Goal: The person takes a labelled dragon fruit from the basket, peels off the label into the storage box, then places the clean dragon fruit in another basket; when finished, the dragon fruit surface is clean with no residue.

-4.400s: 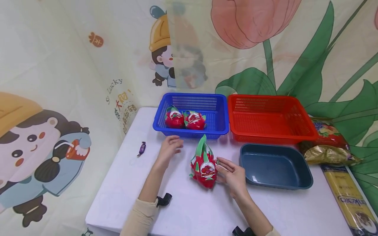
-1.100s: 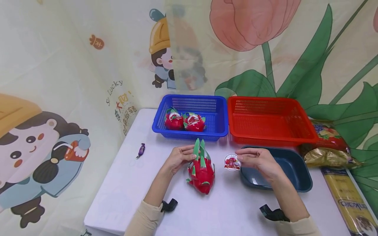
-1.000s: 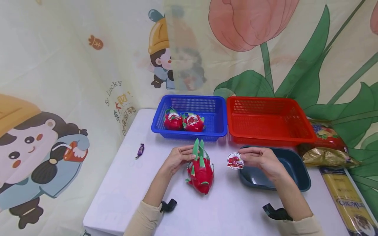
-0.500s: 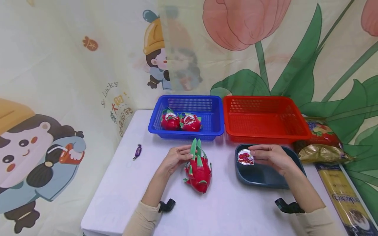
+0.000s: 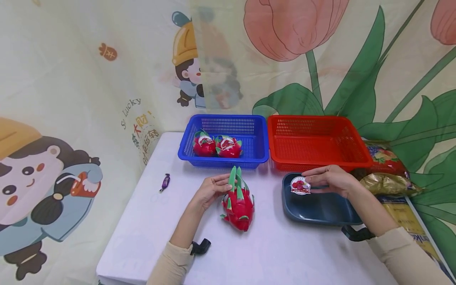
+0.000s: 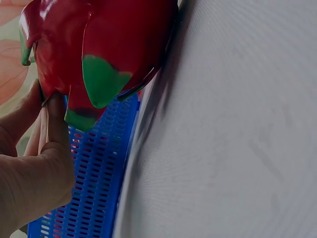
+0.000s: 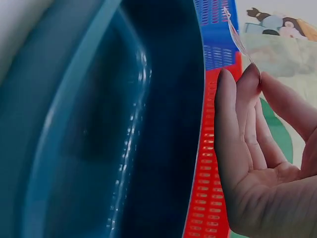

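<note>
Progress, judging by how things lie: 1 round label [image 5: 300, 185] is off any fruit and up in the R hand [image 5: 329, 180], not yet put down. The dragon fruit [image 5: 239, 211] mid-frame shows no sticker on its visible side, so prob. that part's done for this one; underside can't be seen. Left, as far as visible: 2 more dragon fruits [image 5: 228, 148] in the blue basket [image 5: 254, 147], upper ctr, each w/ a similar label on. Red basket [image 5: 317, 144], upper R of ctr, has nothing visible in it.

Fingers: R thumb + index are together, clamped on the label's edge, other fingers extended & apart from it. In the head view the label shows against the upper L part of the dark blue tray [image 5: 317, 208], R of ctr; R wrist view has it edge-on, top R, past the fingertips & clear of the tray wall. Exact height can't tell.

L hand [image 5: 210, 190], ctr-L, pinches the dragon fruit at its leafy end, thumb vs. fingers; the body lies beyond the fingertips, tip pointing to the bottom of frame. L wrist view: fruit fills the upper L, pinch just below it.
</note>
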Action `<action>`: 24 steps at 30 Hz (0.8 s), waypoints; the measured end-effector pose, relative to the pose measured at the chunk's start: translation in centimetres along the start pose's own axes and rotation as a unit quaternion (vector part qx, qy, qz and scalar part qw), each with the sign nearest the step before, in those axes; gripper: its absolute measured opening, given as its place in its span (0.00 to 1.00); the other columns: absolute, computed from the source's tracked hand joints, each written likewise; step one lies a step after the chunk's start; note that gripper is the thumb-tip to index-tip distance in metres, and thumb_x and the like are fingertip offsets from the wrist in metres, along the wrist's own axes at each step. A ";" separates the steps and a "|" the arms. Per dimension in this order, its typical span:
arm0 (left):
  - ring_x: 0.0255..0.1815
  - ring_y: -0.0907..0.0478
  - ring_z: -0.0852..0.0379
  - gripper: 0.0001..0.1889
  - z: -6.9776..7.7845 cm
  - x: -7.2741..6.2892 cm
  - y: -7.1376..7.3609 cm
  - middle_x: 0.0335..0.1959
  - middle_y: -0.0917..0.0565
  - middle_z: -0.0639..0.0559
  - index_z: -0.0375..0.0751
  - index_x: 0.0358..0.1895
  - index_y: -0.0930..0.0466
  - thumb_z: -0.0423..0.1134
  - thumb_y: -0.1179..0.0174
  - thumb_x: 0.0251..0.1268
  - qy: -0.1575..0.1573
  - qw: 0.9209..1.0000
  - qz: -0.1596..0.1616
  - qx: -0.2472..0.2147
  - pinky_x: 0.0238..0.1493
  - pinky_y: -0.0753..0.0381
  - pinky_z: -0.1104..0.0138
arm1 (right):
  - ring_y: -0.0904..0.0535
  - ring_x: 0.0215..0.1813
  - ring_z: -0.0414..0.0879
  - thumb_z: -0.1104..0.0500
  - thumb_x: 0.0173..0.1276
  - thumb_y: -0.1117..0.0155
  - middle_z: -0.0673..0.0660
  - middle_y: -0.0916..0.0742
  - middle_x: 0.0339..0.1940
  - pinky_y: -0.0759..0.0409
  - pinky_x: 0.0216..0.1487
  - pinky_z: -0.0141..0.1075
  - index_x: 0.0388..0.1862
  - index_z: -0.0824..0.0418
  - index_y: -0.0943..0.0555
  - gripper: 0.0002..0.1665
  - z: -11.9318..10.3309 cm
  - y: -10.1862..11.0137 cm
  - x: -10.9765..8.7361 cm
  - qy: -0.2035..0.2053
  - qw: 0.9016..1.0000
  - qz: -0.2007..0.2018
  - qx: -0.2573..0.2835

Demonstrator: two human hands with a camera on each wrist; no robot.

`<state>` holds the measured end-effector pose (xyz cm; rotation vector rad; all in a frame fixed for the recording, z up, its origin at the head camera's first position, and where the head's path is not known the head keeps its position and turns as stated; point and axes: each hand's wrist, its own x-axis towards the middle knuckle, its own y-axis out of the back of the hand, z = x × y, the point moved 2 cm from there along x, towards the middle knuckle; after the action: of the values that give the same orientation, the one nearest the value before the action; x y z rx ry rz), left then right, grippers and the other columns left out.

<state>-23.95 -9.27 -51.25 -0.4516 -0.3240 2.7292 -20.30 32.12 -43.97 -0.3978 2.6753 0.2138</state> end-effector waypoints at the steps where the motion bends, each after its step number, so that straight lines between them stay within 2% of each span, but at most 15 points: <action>1: 0.45 0.09 0.54 0.26 0.0 0.0 0.0 0.53 0.11 0.41 0.30 0.69 0.23 0.26 0.33 0.68 0.001 1.000 0.000 -0.002 0.50 0.12 0.67 | 0.11 0.50 0.50 0.58 0.75 0.32 0.55 0.09 0.51 0.15 0.57 0.55 0.65 0.68 0.18 0.24 0.0 0.1 0.1 -0.006 1.000 0.001 -0.001; 7: 0.44 0.09 0.53 0.25 0.0 0.2 -0.1 0.55 0.12 0.39 0.30 0.69 0.23 0.25 0.35 0.69 0.004 1.000 -0.005 -0.011 0.52 0.12 0.66 | 0.11 0.50 0.52 0.58 0.75 0.32 0.57 0.09 0.52 0.15 0.58 0.56 0.65 0.68 0.18 0.24 0.5 0.1 1.2 -0.031 0.999 0.003 -0.011; 13: 0.48 0.10 0.54 0.26 0.0 0.1 0.1 0.57 0.13 0.36 0.29 0.69 0.24 0.26 0.34 0.69 0.004 1.000 -0.006 -0.003 0.53 0.13 0.66 | 0.11 0.49 0.53 0.57 0.72 0.29 0.62 0.10 0.53 0.13 0.54 0.56 0.64 0.68 0.17 0.25 1.3 -0.7 2.7 -0.040 0.997 0.015 -0.058; 19: 0.48 0.10 0.54 0.25 0.0 0.1 0.1 0.56 0.13 0.38 0.30 0.69 0.23 0.27 0.34 0.69 0.007 1.000 -0.012 -0.006 0.55 0.13 0.65 | 0.10 0.47 0.54 0.58 0.72 0.29 0.62 0.09 0.50 0.11 0.49 0.52 0.61 0.67 0.15 0.23 2.1 -0.9 3.7 -0.059 0.992 0.042 -0.099; 24: 0.47 0.10 0.56 0.25 -0.1 0.1 0.2 0.58 0.14 0.35 0.29 0.68 0.23 0.27 0.34 0.69 0.004 1.000 -0.008 -0.008 0.52 0.13 0.67 | 0.09 0.48 0.55 0.59 0.72 0.29 0.63 0.09 0.48 0.11 0.50 0.51 0.61 0.68 0.15 0.22 2.7 -1.1 4.2 -0.073 0.992 0.035 -0.100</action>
<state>-24.05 -9.38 -51.37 -0.4627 -0.3470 2.7109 -22.54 30.66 -48.30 -0.3352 2.5342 0.5162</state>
